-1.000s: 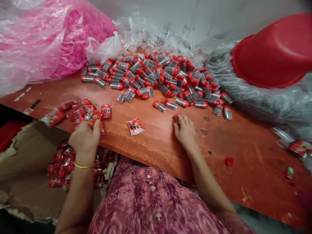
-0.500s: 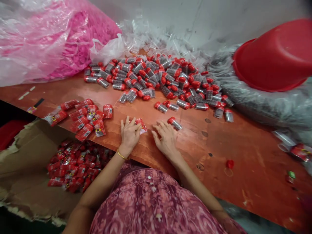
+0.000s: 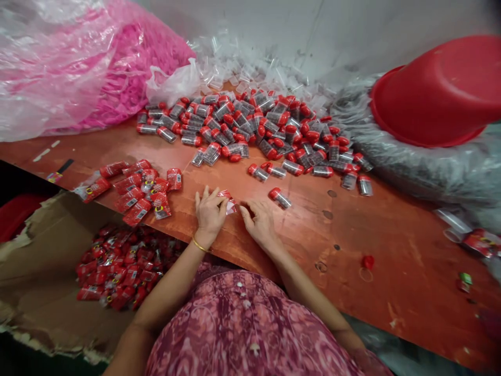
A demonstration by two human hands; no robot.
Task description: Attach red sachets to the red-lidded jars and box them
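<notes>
Left hand point(image 3: 210, 211): palm down over the tabletop point(image 3: 297, 250), fingers bent and a little spread. Its grip lies over the left part of a small red packet point(image 3: 230, 206), thumb at the packet's near edge; whether it pinches the film or only presses on it, I cannot tell. Yellow bangle point(image 3: 201, 244) at that wrist.

Right hand point(image 3: 259, 222): grip loosely curled, thumb and forefinger apart, nothing seen between them. Thumb tip just beside the packet's right edge; contact cannot be made out. So the packet lies flat between the two hands, partly under the left one, its right side showing.

Just beyond the right hand, a single red-capped tube point(image 3: 280, 198) on its side, dark contents, apart from the fingers. To the left of the left hand, a loose cluster of filled red packets point(image 3: 136, 193), near but not touching. Below the near edge, a torn cardboard box point(image 3: 31, 277) holding many more red packets.

Farther back: a broad heap of red-capped tubes point(image 3: 238, 121); behind it, clear tubes point(image 3: 254, 70) against the wall. Back left, a plastic bag of pink pieces point(image 3: 129, 68). Back right, a red tub point(image 3: 438, 94), tilted on a greyish plastic bag point(image 3: 415, 167).
</notes>
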